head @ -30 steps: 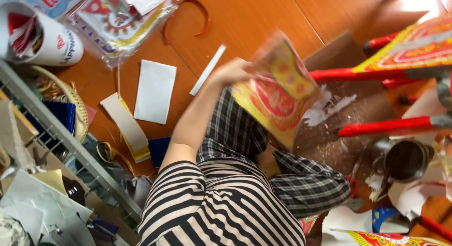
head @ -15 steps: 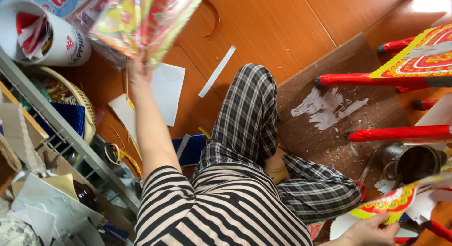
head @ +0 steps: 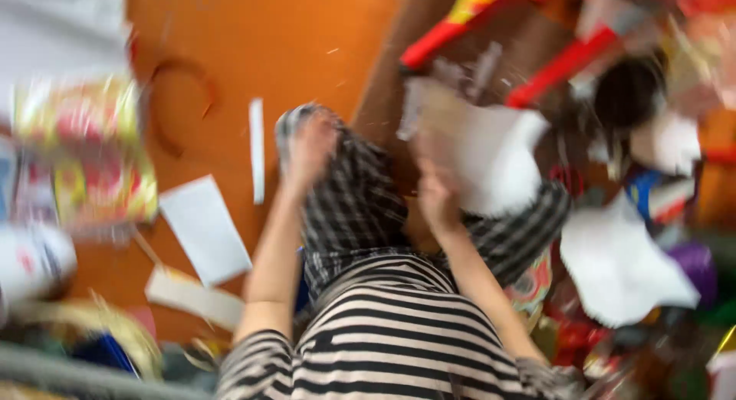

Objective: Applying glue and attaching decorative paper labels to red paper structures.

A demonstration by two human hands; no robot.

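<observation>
The frame is smeared by motion, so details are soft. The right hand (head: pixel 435 195) grips a white sheet of paper or card (head: pixel 479 159) by its lower left edge, lifted above the checked trouser knee (head: pixel 353 201); whether the fingers pinch or wrap the edge I cannot tell. The left hand (head: pixel 310 143) rests on or just above that knee, holding nothing — its fingers look loosely together, though blur hides them.

A firm hold near the sheet's corner, with the free hand coming up to steady the opposite edge, would likely keep it from flopping.

Counted: one white sheet in hand; a second white sheet (head: pixel 621 266) lies to the right; on the orange floor (head: pixel 307 40) one flat white rectangle (head: pixel 203 227) and one narrow white strip (head: pixel 257 149); two red rods (head: pixel 491 40) at top; one stack of red-and-yellow printed sheets (head: pixel 88 151) at left.
</observation>
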